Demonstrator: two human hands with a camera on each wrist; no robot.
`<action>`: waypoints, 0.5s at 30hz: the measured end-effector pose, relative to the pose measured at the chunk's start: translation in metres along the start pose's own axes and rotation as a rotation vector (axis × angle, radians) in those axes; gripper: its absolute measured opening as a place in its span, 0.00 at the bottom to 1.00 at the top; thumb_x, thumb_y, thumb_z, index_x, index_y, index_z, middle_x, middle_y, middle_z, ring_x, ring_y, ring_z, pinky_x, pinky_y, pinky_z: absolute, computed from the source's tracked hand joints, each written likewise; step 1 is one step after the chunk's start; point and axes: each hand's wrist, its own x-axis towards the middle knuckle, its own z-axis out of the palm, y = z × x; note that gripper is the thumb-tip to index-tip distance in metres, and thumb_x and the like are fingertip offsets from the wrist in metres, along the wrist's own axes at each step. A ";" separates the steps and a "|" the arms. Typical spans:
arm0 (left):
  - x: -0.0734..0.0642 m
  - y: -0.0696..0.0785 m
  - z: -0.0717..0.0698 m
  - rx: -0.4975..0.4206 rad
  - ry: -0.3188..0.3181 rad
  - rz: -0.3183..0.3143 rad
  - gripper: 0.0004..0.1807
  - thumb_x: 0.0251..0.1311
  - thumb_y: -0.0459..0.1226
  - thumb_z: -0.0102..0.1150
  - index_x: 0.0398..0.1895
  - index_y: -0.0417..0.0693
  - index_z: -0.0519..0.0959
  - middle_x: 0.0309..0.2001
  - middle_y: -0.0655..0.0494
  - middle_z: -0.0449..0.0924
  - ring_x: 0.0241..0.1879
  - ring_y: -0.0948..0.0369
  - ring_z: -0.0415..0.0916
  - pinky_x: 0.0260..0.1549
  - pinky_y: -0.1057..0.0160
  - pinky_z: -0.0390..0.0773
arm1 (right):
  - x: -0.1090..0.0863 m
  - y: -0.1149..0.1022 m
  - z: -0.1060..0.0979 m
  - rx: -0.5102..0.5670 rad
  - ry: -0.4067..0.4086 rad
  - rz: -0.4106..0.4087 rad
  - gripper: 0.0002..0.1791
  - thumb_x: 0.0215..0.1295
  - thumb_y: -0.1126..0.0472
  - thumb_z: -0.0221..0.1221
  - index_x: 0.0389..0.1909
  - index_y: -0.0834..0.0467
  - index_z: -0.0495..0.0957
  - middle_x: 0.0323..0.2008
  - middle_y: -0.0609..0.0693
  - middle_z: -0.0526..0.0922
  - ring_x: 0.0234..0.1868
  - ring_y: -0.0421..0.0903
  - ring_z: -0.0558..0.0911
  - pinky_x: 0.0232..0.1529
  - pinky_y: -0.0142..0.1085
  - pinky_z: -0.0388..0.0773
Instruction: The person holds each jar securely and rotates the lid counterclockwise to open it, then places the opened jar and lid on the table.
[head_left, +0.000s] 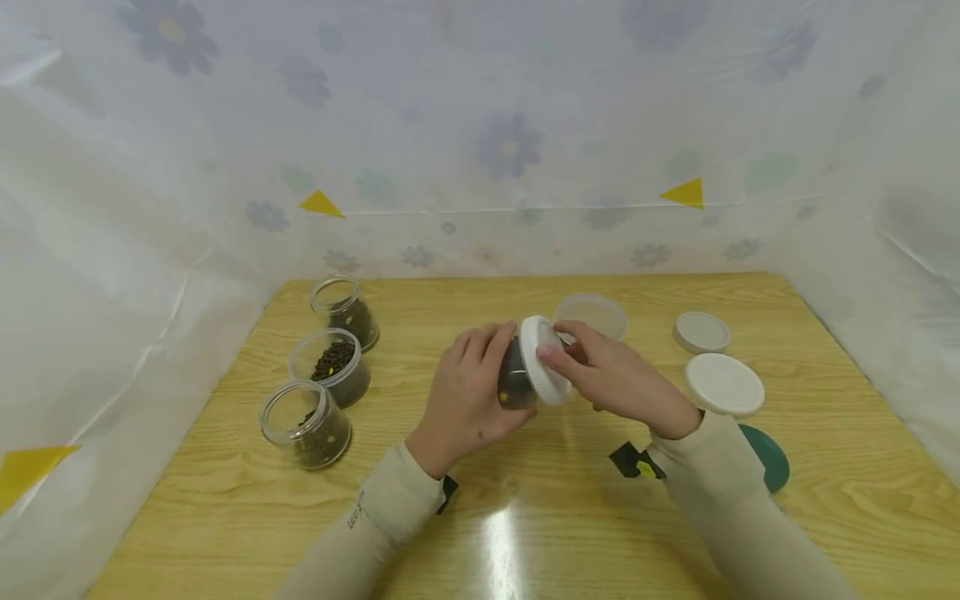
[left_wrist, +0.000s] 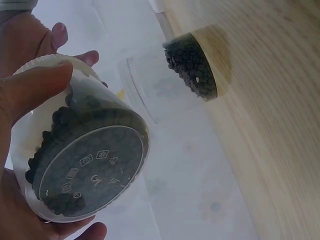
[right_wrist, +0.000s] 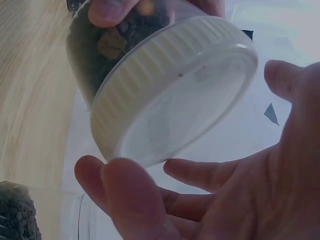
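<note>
Sleeves (head_left: pixel 397 500) enter at 7 and 5 o'clock. Left hand (head_left: pixel 468 392): curled round a tilted jar (head_left: pixel 516 383), raised above the table (head_left: pixel 570 533). Right hand (head_left: pixel 622 379): half open; right wrist view shows one digit clear of the jar's lid (right_wrist: pixel 185 95), others at its rim. Left wrist view alone shows the marked base. Head view alone shows a green disc (head_left: pixel 768 460) at 4 o'clock from the jar, three open jars (head_left: pixel 322 437) at 9.
</note>
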 end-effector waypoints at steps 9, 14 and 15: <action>-0.003 0.002 0.001 -0.050 0.013 -0.024 0.54 0.38 0.57 0.77 0.68 0.42 0.67 0.58 0.47 0.78 0.56 0.51 0.76 0.55 0.52 0.80 | 0.004 0.006 0.004 -0.022 0.037 -0.243 0.47 0.66 0.43 0.61 0.78 0.56 0.49 0.69 0.60 0.66 0.61 0.58 0.76 0.50 0.49 0.81; -0.003 0.002 -0.001 -0.085 0.031 -0.024 0.56 0.37 0.57 0.78 0.69 0.41 0.66 0.59 0.46 0.77 0.57 0.50 0.75 0.55 0.53 0.80 | 0.002 0.008 0.003 -0.032 0.067 -0.380 0.46 0.63 0.55 0.65 0.77 0.55 0.51 0.67 0.60 0.64 0.56 0.57 0.73 0.45 0.46 0.81; -0.003 0.002 -0.001 -0.081 0.035 -0.020 0.56 0.36 0.57 0.78 0.69 0.41 0.66 0.58 0.45 0.78 0.57 0.50 0.75 0.55 0.53 0.80 | 0.002 0.008 0.003 -0.022 0.062 -0.387 0.46 0.63 0.55 0.65 0.77 0.55 0.51 0.67 0.60 0.64 0.55 0.57 0.74 0.44 0.45 0.81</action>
